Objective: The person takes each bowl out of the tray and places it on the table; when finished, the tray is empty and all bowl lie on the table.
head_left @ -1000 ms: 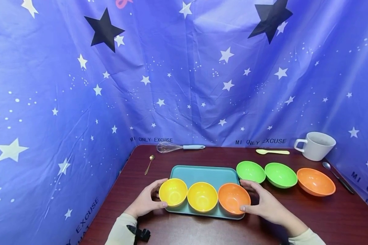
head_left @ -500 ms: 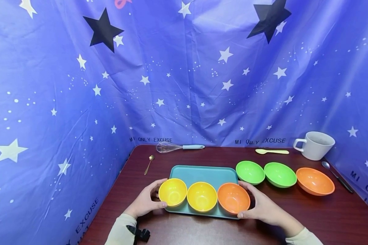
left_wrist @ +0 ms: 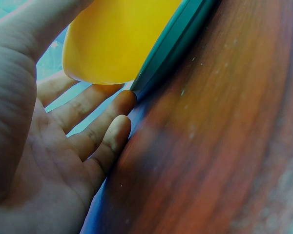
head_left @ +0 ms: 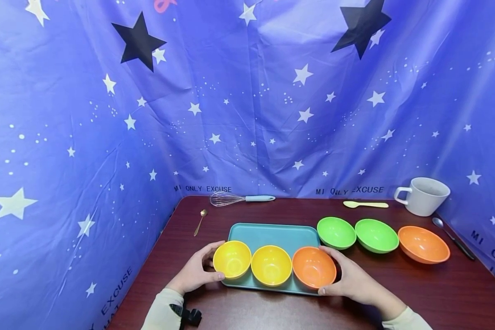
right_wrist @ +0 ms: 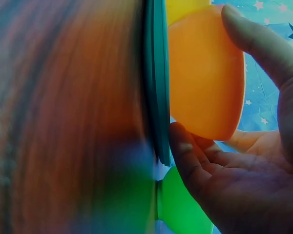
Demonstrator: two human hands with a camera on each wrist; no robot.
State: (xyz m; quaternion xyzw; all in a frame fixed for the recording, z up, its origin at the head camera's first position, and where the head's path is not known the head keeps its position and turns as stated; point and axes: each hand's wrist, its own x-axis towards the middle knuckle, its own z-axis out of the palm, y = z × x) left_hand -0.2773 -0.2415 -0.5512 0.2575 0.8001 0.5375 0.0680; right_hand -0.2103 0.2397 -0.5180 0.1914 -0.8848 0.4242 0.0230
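Note:
A teal tray lies on the dark red table and carries two yellow bowls and an orange bowl along its near edge. My left hand grips the tray's left end: its fingertips touch the tray's edge and the thumb reaches over the yellow bowl. My right hand grips the right end, fingers under the tray's rim, thumb over the orange bowl.
Right of the tray stand two green bowls and another orange bowl. Behind them are a white mug, a yellow spoon and a metal spoon. A whisk and gold spoon lie far left. Blue starred cloth walls surround the table.
My right hand has closed in a little against the tray's right end. The left hand and the bowls stay where they were.

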